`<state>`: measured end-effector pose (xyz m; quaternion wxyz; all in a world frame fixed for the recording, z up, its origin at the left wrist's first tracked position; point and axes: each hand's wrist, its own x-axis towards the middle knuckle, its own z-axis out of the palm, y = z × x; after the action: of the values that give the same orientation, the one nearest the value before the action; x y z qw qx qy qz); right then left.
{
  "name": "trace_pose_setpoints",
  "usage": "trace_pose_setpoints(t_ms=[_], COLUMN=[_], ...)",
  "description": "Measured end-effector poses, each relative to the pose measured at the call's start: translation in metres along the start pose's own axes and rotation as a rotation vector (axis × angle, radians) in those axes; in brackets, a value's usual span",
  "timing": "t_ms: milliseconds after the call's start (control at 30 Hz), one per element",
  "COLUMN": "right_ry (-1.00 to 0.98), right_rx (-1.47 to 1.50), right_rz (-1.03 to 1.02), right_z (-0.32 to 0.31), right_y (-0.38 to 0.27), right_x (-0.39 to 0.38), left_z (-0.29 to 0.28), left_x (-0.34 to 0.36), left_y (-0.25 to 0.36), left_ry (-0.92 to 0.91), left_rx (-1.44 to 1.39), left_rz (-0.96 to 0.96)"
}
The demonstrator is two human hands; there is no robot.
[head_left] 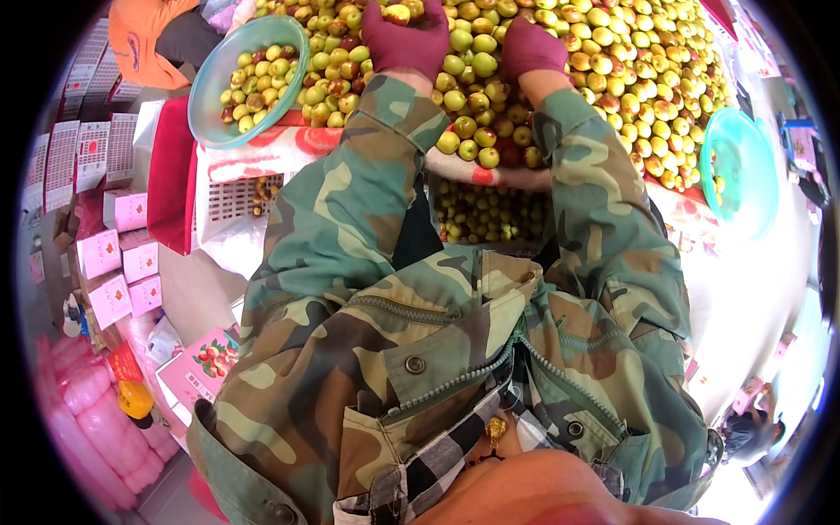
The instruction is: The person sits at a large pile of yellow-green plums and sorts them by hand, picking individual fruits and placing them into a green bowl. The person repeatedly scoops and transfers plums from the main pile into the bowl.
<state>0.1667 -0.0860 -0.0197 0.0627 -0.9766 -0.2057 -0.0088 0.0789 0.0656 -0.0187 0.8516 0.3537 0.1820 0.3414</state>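
Both my hands wear maroon gloves and reach over a heap of green and red-brown jujubes (630, 61). My left hand (407, 42) is curled at the top edge of the view, with a jujube (396, 14) between its thumb and fingers. Part of that hand is cut off by the frame. Farther right, my right hand (532, 48) is closed low over the heap. Its fingertips are hidden, so whatever it holds does not show. Loose jujubes lie between the two hands.
A teal bowl (203, 105) of jujubes stands left of the heap, and a green bowl (744, 166) with a few stands right. Below the table edge is a container of jujubes (490, 210). Pink boxes (109, 297) are stacked at left. A person in orange (140, 35) is at upper left.
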Motion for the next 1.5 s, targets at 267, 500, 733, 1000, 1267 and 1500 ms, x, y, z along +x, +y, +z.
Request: trace_pose_setpoints(t_ms=[267,500,733,1000,1267,1500], right_ry=[-0.098,-0.133,-0.065,-0.065,0.082,-0.034], right_rx=[0.039,0.963,0.723,0.444,0.285,0.111], right_rz=[-0.103,-0.450,-0.298,-0.198,-0.605,-0.084], right_z=[-0.067,-0.109,-0.074,-0.045,-0.004,-0.054], right_y=[0.007,-0.004,0.049,0.047,0.015,0.133], right_x=[0.019,-0.018,-0.038,-0.030,-0.047,-0.005], left_z=[0.008,0.036,-0.050,-0.107,-0.017,0.033], left_x=[-0.002,-0.032,0.071,0.091,0.054,0.009], left_y=[0.028,0.032,0.110,0.140,0.022,-0.005], left_ry=[-0.546,-0.725,-0.367,0.308,-0.525,-0.563], left_rx=[1.174,0.748,-0.363,-0.503,1.161,1.976], left_rz=[0.628,0.346,0.082,0.315,-0.007,0.359])
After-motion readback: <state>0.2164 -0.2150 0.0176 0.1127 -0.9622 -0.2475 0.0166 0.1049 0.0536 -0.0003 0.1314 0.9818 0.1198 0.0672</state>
